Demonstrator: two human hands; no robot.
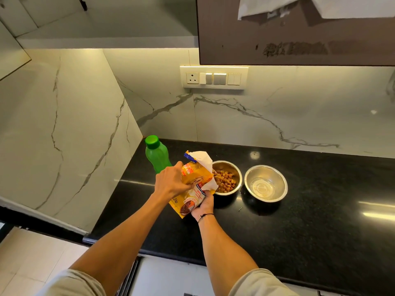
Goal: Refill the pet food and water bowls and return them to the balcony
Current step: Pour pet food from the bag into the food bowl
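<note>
Bench point(299, 221): black polished stone, finely speckled, glossy with strip-light reflections, filling the lower right of the frame. Yellow pet food bag point(193, 184), crinkled printed plastic with a white inner lining showing at the torn mouth, held tilted at centre frame, mouth over the left rim of the food bowl point(232, 170). Left hand point(171, 181) grips the bag's upper side, fingers curled and pinching the plastic. Right hand point(203, 205) supports the bag from below, fingers wrapped around its lower end; thin dark cord point(205, 216) on that wrist. Food bowl: round, brushed steel, partly filled with tan and brown kibble point(225, 181) in small chunky pieces. Just beside it to the right, not touching, second steel bowl point(275, 174), same shape, with a shallow clear pool at the bottom. Green translucent plastic bottle point(157, 155), ribbed body, round screw cap, stands upright behind the left hand near the corner of the walls. Wall: white marble-look slabs with grey veins. Cream switch plate point(213, 77) in the upper centre, below a dark brown cabinet point(299, 35).
</note>
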